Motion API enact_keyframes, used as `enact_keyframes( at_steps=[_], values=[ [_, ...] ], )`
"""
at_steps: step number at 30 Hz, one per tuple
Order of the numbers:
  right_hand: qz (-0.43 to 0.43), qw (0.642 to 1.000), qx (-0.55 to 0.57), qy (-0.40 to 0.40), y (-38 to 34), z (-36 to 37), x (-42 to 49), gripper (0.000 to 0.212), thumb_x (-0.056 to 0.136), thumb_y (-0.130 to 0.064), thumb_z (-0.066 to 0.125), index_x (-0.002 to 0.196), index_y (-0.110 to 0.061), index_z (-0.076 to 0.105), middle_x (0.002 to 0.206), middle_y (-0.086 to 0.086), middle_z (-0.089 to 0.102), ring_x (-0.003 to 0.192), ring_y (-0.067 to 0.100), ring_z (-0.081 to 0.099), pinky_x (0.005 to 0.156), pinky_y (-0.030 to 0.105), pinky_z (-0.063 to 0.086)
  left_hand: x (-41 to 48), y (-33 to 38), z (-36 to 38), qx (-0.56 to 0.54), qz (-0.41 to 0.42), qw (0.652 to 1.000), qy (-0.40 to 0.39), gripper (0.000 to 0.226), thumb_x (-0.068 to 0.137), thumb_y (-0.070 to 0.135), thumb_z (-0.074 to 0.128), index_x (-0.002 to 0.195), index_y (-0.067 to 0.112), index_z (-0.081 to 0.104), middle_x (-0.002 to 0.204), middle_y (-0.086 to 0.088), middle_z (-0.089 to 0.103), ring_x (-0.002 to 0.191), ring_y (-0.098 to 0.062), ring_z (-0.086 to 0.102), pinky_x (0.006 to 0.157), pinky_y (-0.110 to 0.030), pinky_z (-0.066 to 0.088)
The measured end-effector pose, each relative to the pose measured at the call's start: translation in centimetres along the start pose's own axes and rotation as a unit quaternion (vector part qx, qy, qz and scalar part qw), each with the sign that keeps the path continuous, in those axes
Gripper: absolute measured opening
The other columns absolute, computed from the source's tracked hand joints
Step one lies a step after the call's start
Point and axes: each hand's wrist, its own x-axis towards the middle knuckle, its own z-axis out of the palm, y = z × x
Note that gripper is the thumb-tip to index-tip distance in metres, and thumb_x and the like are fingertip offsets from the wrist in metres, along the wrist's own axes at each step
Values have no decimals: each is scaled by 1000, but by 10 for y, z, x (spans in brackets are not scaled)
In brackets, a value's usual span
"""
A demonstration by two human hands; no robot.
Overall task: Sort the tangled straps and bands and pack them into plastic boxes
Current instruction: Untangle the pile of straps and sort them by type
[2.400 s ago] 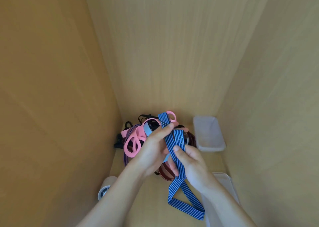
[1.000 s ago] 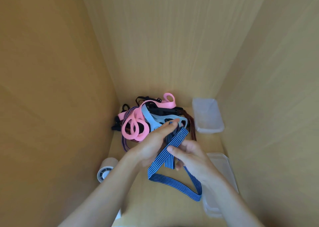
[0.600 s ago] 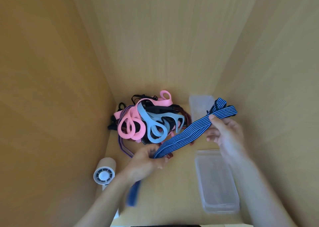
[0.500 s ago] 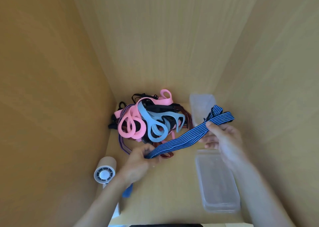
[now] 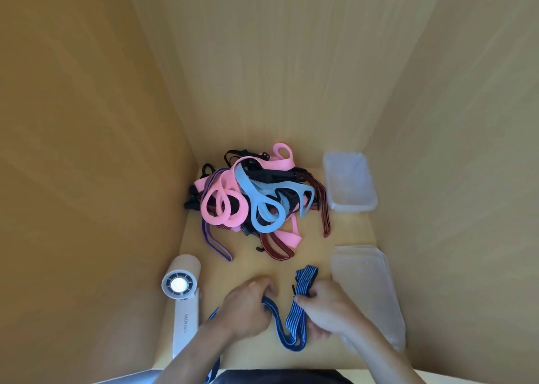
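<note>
We see our left hand (image 5: 248,307) and right hand (image 5: 326,310) close together, each curled around the ribbed, blue-striped elastic strap (image 5: 291,322), which sags in a loop between them beside the near translucent rectangular box (image 5: 367,290). The tangle of looped bands (image 5: 250,199) lies behind.

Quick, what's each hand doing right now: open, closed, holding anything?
Left hand: closed, gripping the blue striped elastic strap.
Right hand: closed, holding the same strap.
</note>
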Motion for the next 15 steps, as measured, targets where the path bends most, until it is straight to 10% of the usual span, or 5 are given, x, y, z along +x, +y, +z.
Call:
enact_keyframes(
  at_steps=[4, 8, 15],
  values=[
    [-20, 992, -116, 49, 5, -9, -2, 39, 96, -50, 47, 76, -17, 57, 43, -3, 59, 42, 17, 63, 57, 29, 53, -4, 9, -3, -36, 16, 999, -26, 64, 63, 17, 41, 124, 35, 51, 106, 27, 45, 99, -1, 46, 77, -2, 33],
    [-17, 978, -189, 89, 2, -15, 6, 41, 92, -59, 49, 76, -21, 49, 77, -4, 58, 68, 17, 60, 64, 31, 46, -8, 15, -18, -4, 52, 999, -13, 70, 68, 7, 43, 133, 35, 46, 123, 16, 49, 107, -4, 47, 90, -15, 39],
    [-24, 975, -214, 48, 5, -11, 21, 34, 86, -52, 58, 75, -25, 42, 82, -4, 51, 75, 19, 52, 57, 31, 37, -19, 58, -39, 195, 172, 963, 63, 70, 67, -3, 51, 130, 29, 46, 101, 2, 57, 96, -20, 46, 70, -18, 23]
  ],
)
